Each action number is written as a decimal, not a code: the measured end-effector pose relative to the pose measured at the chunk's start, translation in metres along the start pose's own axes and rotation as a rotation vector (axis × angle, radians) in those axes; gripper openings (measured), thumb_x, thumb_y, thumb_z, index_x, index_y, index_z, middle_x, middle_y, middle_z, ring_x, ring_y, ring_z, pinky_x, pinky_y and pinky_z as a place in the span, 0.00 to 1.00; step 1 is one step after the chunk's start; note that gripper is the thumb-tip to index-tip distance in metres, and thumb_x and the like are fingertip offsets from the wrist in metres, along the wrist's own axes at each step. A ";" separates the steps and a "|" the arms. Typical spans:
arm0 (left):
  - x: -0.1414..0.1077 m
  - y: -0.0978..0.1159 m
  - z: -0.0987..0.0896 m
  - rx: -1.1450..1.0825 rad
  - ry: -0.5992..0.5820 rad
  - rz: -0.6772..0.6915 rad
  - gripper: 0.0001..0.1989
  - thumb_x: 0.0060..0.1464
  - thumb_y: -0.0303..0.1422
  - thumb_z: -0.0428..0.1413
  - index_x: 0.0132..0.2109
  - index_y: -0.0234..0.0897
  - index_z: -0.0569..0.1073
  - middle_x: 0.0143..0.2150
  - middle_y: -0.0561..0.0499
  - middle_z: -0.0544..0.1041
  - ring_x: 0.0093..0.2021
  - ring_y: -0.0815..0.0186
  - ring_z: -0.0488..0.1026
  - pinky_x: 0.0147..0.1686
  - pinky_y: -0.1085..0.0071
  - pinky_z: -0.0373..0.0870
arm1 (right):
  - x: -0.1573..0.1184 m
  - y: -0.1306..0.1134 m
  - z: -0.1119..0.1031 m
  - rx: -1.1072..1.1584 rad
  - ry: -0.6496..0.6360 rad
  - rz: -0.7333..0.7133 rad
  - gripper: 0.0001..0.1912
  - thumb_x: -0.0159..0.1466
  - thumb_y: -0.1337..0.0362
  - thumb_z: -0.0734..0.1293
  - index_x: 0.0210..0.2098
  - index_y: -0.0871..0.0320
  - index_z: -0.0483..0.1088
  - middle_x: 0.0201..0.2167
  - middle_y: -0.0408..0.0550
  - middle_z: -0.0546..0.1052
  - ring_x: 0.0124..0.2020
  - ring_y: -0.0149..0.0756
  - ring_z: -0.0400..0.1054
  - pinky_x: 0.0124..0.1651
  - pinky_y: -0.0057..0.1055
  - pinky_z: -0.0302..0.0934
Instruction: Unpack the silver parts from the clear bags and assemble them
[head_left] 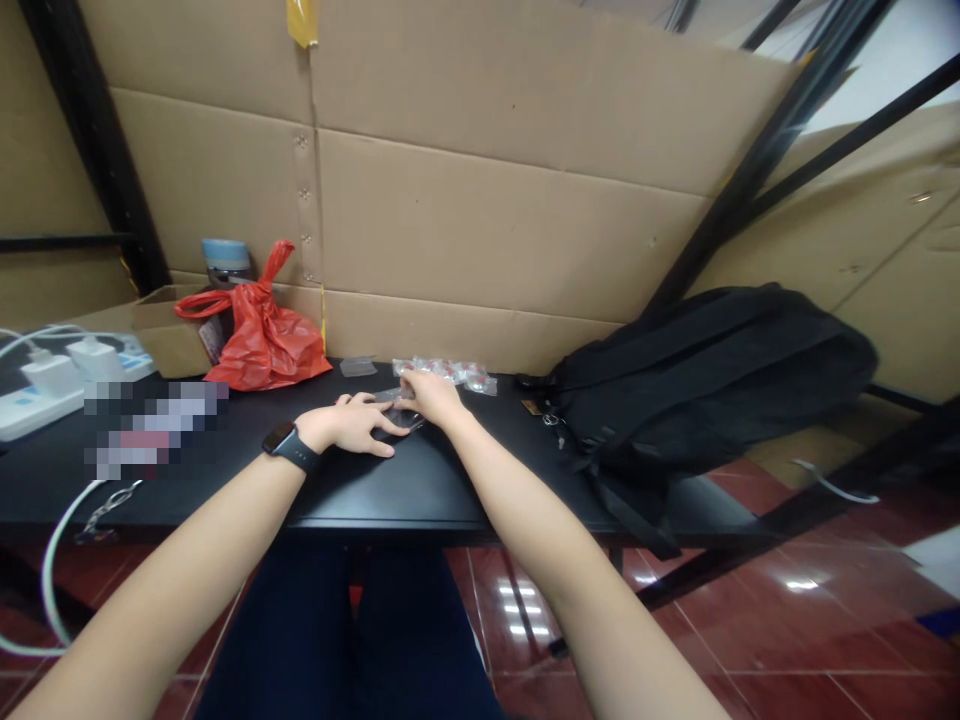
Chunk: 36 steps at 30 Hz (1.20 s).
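Note:
A clear plastic packet [405, 415] lies on the black table between my two hands. My left hand [358, 424], with a dark watch on its wrist, rests with fingers spread, its fingertips at the left side of the packet. From the right, my right hand [433, 398] has its fingers bent together over the packet's upper part; its fingertips are partly hidden. Just behind the hands sits a row of small clear packets [450, 372] with reddish contents. A flat clear bag [358, 367] lies to their left.
A red plastic bag [271, 345], a cardboard box [169, 335] and a blue-lidded container [226, 258] stand at the back left. A power strip [45, 400] is far left. A black backpack [712, 375] covers the right side; cardboard [480, 220] walls the back.

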<state>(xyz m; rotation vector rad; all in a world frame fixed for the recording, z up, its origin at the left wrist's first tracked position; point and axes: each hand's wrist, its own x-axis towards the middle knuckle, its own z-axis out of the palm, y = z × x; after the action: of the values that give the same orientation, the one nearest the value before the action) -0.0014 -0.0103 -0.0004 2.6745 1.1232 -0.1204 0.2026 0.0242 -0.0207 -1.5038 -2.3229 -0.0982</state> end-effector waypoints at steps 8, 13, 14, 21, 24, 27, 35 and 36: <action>0.000 -0.007 -0.004 -0.006 0.118 -0.034 0.25 0.56 0.51 0.56 0.59 0.52 0.71 0.63 0.49 0.72 0.69 0.41 0.53 0.62 0.43 0.50 | -0.010 0.013 -0.009 0.202 -0.128 -0.118 0.14 0.58 0.56 0.75 0.38 0.59 0.77 0.39 0.50 0.78 0.41 0.37 0.71 0.45 0.30 0.61; 0.008 -0.011 0.005 0.055 0.229 -0.077 0.38 0.50 0.59 0.56 0.63 0.46 0.67 0.66 0.41 0.67 0.67 0.41 0.54 0.61 0.44 0.51 | -0.018 0.027 -0.020 0.332 -0.297 -0.189 0.29 0.49 0.57 0.80 0.49 0.55 0.77 0.53 0.51 0.75 0.53 0.43 0.69 0.56 0.36 0.62; 0.010 -0.012 0.007 0.070 0.240 -0.088 0.38 0.50 0.60 0.56 0.63 0.46 0.68 0.66 0.41 0.67 0.67 0.41 0.54 0.60 0.44 0.51 | -0.018 0.028 -0.020 0.324 -0.305 -0.188 0.30 0.48 0.59 0.80 0.50 0.54 0.76 0.55 0.51 0.74 0.55 0.44 0.68 0.57 0.36 0.62; 0.014 -0.014 0.010 0.123 0.294 -0.096 0.31 0.49 0.61 0.55 0.50 0.45 0.78 0.62 0.43 0.71 0.67 0.41 0.53 0.60 0.45 0.49 | -0.015 0.028 -0.013 0.183 -0.291 -0.175 0.29 0.47 0.76 0.75 0.48 0.50 0.78 0.57 0.47 0.73 0.55 0.45 0.67 0.59 0.40 0.61; 0.014 -0.012 0.010 0.136 0.333 -0.103 0.27 0.51 0.58 0.55 0.48 0.45 0.79 0.60 0.43 0.73 0.67 0.42 0.54 0.60 0.45 0.48 | -0.013 0.026 -0.010 0.160 -0.238 -0.151 0.27 0.50 0.79 0.72 0.48 0.50 0.77 0.54 0.47 0.75 0.55 0.44 0.68 0.59 0.40 0.60; 0.014 -0.013 0.010 0.110 0.344 -0.113 0.27 0.50 0.56 0.56 0.51 0.46 0.77 0.58 0.44 0.75 0.67 0.43 0.54 0.61 0.45 0.48 | -0.011 0.024 -0.007 0.192 -0.157 -0.126 0.21 0.56 0.76 0.71 0.47 0.55 0.77 0.49 0.50 0.78 0.52 0.41 0.71 0.57 0.37 0.61; 0.016 -0.020 0.011 0.046 0.242 -0.133 0.40 0.45 0.63 0.56 0.65 0.59 0.66 0.68 0.47 0.66 0.68 0.41 0.52 0.61 0.43 0.47 | -0.005 0.028 0.000 0.233 -0.097 -0.194 0.11 0.59 0.70 0.73 0.42 0.55 0.79 0.43 0.49 0.81 0.47 0.39 0.73 0.52 0.32 0.61; 0.016 -0.020 0.012 0.052 0.247 -0.140 0.39 0.46 0.63 0.55 0.64 0.58 0.68 0.68 0.47 0.66 0.68 0.41 0.52 0.61 0.43 0.47 | -0.004 0.029 0.000 0.225 -0.086 -0.185 0.08 0.60 0.69 0.73 0.40 0.55 0.80 0.42 0.49 0.81 0.46 0.39 0.73 0.52 0.32 0.61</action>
<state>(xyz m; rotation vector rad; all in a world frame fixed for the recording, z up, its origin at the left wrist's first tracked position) -0.0042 0.0117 -0.0180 2.7099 1.3978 0.1635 0.2294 0.0330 -0.0264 -1.2052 -2.4429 0.1768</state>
